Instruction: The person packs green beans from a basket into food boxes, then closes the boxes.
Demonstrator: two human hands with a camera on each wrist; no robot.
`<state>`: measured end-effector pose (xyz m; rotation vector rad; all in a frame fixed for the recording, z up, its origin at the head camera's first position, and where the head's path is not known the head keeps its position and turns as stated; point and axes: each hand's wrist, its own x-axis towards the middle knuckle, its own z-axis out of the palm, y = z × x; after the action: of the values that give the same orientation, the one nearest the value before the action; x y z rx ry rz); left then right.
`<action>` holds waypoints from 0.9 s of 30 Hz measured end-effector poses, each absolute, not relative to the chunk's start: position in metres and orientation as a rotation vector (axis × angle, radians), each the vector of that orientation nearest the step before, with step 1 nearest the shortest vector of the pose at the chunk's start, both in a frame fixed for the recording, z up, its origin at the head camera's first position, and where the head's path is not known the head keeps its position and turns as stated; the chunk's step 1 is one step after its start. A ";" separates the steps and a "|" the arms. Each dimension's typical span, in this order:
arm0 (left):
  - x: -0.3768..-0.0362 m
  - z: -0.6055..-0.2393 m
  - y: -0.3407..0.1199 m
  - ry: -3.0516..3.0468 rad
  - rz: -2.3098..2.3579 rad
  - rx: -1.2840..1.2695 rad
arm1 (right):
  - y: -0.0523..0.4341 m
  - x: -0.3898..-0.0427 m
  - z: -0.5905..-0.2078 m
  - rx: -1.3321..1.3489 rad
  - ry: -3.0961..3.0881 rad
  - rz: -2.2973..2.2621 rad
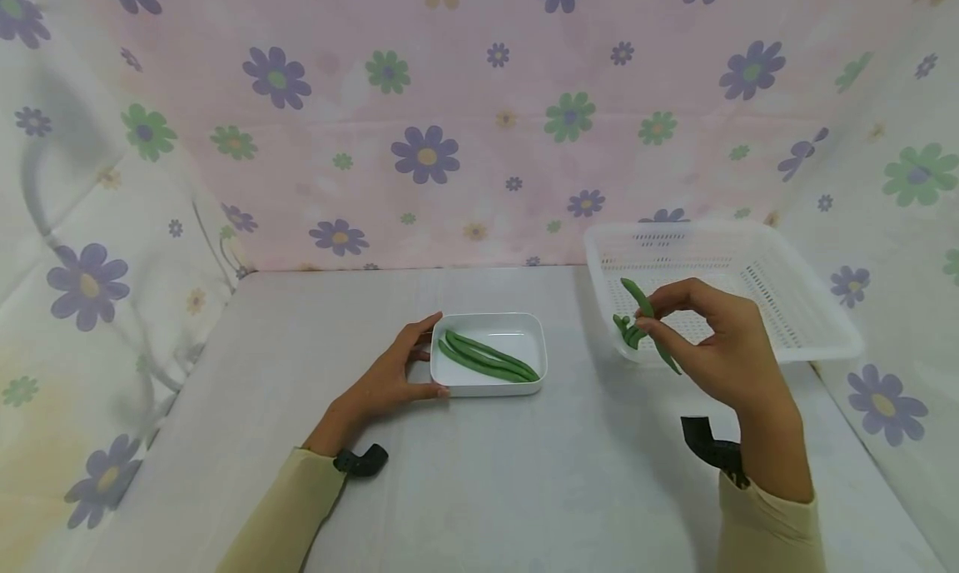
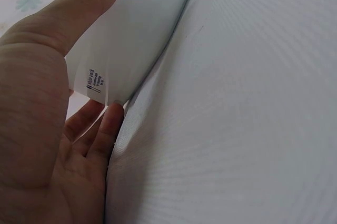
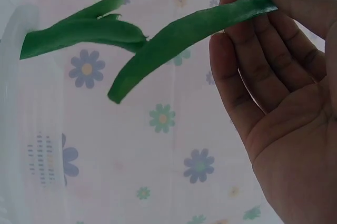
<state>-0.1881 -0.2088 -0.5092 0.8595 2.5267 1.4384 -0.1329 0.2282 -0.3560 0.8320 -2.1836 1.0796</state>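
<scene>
A small white rectangular dish [image 1: 494, 390] stands on the table, holding several green beans [image 1: 487, 365]. My left hand [image 1: 382, 381] grips its left end, thumb along the near side and fingers round the far corner. In the left wrist view, small printed text shows on the dish wall [image 2: 126, 34]. Over the near left rim of the white basket [image 1: 817, 331], my right hand [image 1: 722, 348] pinches a green bean [image 3: 179, 34] between thumb and fingertips. Beyond it, more beans [image 3: 73, 32] poke up at the basket's edge; the hand partly hides the basket's inside in the head view.
A pale cloth covers the table [image 1: 524, 490]. Flowered curtain [image 1: 464, 123] hangs behind and on both sides. The perforated basket sits at the far right, to the right of the dish. Each wrist wears a black mount [image 1: 363, 460].
</scene>
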 end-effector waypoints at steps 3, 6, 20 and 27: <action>-0.193 -0.517 -0.210 2.541 1.428 0.852 | 0.220 -0.134 -0.356 0.881 -2.198 1.116; -0.195 -0.519 -0.211 2.545 1.418 0.846 | 0.209 -0.135 -0.356 0.907 -2.242 1.133; -0.199 -0.516 -0.212 2.525 1.416 0.842 | 0.162 -0.154 -0.366 0.995 -2.246 1.216; -0.202 -0.515 -0.214 2.510 1.441 0.829 | 0.144 -0.163 -0.371 1.009 -2.237 1.294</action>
<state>-0.2016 -0.2141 -0.5149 0.8293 2.5097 1.4406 -0.1633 0.1444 -0.3714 1.0089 -2.2366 1.2942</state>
